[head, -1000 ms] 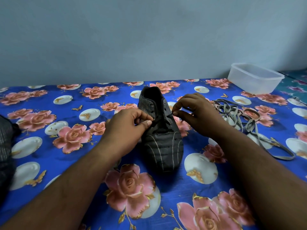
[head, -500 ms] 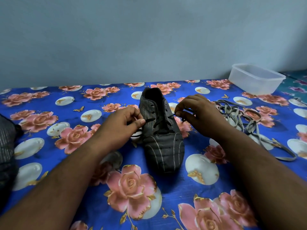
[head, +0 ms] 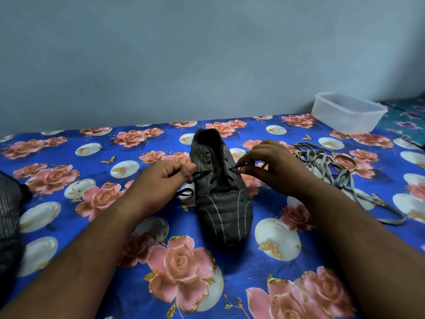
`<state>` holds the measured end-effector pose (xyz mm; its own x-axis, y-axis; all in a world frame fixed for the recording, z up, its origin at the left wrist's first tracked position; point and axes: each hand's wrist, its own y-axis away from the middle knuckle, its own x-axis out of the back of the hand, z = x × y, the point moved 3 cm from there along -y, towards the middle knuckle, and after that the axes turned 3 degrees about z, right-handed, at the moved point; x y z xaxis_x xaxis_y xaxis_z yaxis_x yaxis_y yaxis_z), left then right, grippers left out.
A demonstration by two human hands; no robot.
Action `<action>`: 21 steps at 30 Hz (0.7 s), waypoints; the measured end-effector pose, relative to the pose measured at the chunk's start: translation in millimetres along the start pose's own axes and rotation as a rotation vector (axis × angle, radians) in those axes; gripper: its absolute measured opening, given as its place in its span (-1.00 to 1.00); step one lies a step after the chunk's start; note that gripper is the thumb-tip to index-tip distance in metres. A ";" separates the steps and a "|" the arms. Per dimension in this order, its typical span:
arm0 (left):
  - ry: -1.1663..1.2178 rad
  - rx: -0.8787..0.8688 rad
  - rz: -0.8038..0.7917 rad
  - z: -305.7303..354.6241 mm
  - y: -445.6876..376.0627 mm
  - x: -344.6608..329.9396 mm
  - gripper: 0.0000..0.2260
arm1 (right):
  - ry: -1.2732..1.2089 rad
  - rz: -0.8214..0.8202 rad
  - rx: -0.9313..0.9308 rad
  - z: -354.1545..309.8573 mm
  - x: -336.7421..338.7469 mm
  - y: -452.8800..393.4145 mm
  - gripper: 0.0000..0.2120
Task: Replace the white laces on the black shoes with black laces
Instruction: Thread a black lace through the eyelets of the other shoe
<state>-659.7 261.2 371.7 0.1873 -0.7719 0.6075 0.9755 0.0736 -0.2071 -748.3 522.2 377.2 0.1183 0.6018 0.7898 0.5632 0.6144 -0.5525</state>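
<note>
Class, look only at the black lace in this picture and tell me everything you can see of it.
The black lace is a thin dark cord, threaded through the lower eyelets of the dark striped shoe, with a bar across the front and crossings above. The upper eyelets look unlaced. The left hand pinches one end, pulled out to the shoe's left side, and a slack loop lies on the floral cloth below that hand. The right hand pinches the other end at the shoe's right side.

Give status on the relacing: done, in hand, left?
Done: white laces lie off the shoe, and the black lace crosses the lower eyelets. In hand: left hand and right hand each pinch a lace end. Left: upper eyelets, plus a dark object at the left edge, possibly the second shoe.
</note>
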 end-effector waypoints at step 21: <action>-0.115 -0.061 0.251 5.1 -1.6 -10.7 -0.70 | 0.280 0.165 -0.599 48.2 30.6 11.3 -0.69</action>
<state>-662.7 272.5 369.4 0.4371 -0.6575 0.6137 0.8890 0.2121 -0.4059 -777.7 572.1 382.2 0.4031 0.4589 0.7918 0.8658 0.0892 -0.4925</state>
